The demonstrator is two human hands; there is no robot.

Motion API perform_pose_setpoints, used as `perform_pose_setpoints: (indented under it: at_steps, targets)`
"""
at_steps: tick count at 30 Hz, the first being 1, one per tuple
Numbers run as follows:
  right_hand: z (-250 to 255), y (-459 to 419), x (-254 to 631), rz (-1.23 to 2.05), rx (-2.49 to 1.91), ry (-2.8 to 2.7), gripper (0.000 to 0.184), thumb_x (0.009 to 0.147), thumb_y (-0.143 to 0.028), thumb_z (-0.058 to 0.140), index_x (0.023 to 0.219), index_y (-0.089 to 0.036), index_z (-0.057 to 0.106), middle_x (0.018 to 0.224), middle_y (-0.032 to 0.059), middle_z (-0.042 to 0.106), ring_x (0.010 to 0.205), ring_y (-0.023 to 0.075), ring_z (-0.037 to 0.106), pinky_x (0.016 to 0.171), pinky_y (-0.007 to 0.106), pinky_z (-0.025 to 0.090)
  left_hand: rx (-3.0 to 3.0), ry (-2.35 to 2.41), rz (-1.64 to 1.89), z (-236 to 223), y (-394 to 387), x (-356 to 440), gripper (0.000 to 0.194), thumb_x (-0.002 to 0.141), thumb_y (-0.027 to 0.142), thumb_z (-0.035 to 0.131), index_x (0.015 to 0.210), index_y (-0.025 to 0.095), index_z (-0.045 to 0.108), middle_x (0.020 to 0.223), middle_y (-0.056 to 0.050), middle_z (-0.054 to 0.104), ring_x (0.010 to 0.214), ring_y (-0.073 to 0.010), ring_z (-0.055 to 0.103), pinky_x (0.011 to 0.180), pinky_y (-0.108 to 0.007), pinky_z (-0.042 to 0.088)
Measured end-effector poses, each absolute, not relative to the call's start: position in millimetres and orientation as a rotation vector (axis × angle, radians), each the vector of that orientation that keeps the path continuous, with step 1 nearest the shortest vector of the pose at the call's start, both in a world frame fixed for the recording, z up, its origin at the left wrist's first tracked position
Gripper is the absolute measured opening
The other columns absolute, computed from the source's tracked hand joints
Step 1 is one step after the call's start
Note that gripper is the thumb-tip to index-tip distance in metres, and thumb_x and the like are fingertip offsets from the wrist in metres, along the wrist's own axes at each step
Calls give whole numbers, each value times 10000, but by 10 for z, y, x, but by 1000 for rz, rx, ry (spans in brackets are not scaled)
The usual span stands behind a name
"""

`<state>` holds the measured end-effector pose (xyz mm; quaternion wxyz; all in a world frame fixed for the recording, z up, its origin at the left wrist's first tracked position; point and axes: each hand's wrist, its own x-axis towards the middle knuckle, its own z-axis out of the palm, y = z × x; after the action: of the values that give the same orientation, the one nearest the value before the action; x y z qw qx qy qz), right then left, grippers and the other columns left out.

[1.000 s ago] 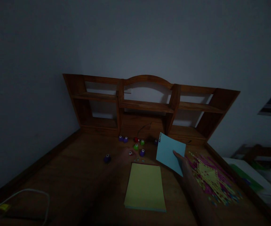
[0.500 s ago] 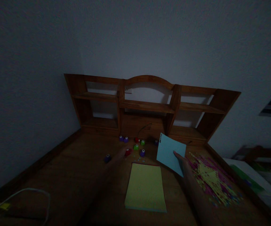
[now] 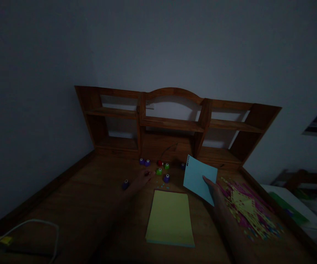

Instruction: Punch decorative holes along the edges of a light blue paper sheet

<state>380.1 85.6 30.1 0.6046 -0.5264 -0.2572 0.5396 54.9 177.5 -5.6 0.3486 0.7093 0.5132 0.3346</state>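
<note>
My right hand point(image 3: 212, 187) grips a light blue paper sheet point(image 3: 199, 178) by its right side, thumb on top. A row of punched shapes runs along the sheet's upper left edge. My left hand point(image 3: 142, 178) is closed around a small red craft punch, mostly hidden by the fingers. Close by stand a green craft punch point(image 3: 159, 171), a purple punch point(image 3: 166, 178) and another purple one point(image 3: 125, 184). Small pale blue paper bits point(image 3: 162, 185) lie in front of them. A stack of yellow paper point(image 3: 170, 218) lies between my forearms.
More punches, including a red one point(image 3: 160, 163), stand along the foot of the wooden shelf point(image 3: 172, 124). On the right lies a heap of yellow and pink punched paper strips point(image 3: 246, 207). A white cable point(image 3: 37, 221) loops at the front left of the desk.
My left hand has come over the red punch, which showed more before, and now covers most of it. The blue sheet and my right hand stay nearly in place.
</note>
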Motion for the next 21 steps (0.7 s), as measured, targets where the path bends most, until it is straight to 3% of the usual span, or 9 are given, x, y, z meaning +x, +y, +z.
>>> perform_pose_setpoints:
  at_steps: [17, 21]
  targets:
    - [480, 768, 3699, 1260, -1216, -563, 473, 614, -371, 765, 1016, -158, 638, 991, 100, 706, 962, 338, 648, 799, 398, 564, 1898, 1501, 818, -161, 1873, 289, 280, 810, 371, 448, 753, 155, 617, 774, -57, 649, 811, -231, 597, 755, -335, 464]
    - [486, 766, 3700, 1266, -1197, -556, 445, 618, -379, 760, 993, -167, 648, 989, 103, 706, 947, 332, 654, 790, 387, 563, 1948, 1467, 959, -103, 1784, 295, 293, 845, 377, 452, 922, 162, 635, 946, -76, 664, 896, -232, 592, 828, -355, 451]
